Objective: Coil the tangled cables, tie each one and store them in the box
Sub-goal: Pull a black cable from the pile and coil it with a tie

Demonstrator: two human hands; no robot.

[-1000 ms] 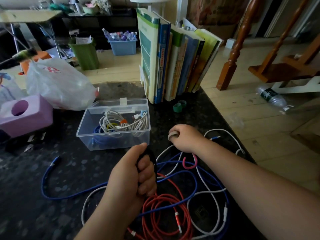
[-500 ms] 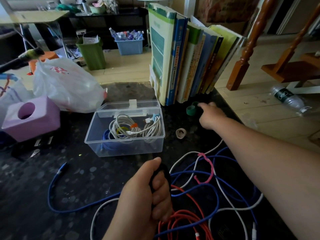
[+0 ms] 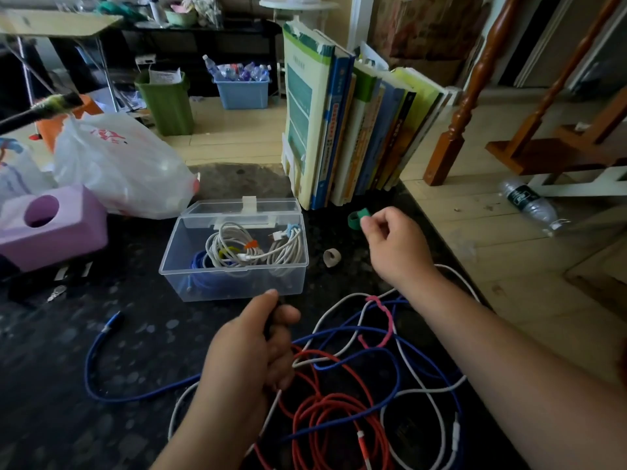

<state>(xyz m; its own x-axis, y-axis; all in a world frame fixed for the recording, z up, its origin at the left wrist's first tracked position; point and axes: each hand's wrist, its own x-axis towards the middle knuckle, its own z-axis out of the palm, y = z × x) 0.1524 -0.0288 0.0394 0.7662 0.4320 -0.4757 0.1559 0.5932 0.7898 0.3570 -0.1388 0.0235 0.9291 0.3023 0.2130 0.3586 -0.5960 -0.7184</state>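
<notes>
1. Tangled red cable, blue cable and white cable sprawl on the dark surface before the clear box, which holds tied coils.
2. Left hand: grip fisted around a dark cable.
3. Right hand: grip pinching a green tie.
4. Books stand behind; a beige tie lies just beside the box.

The dark cable in the left hand is almost wholly covered by the closed grip; only a sliver shows between thumb and fingers. The red cable and white cable run off the lower edge. The blue coil inside the box lies partly beneath the white bundles. The right hand hides part of the green tie.
</notes>
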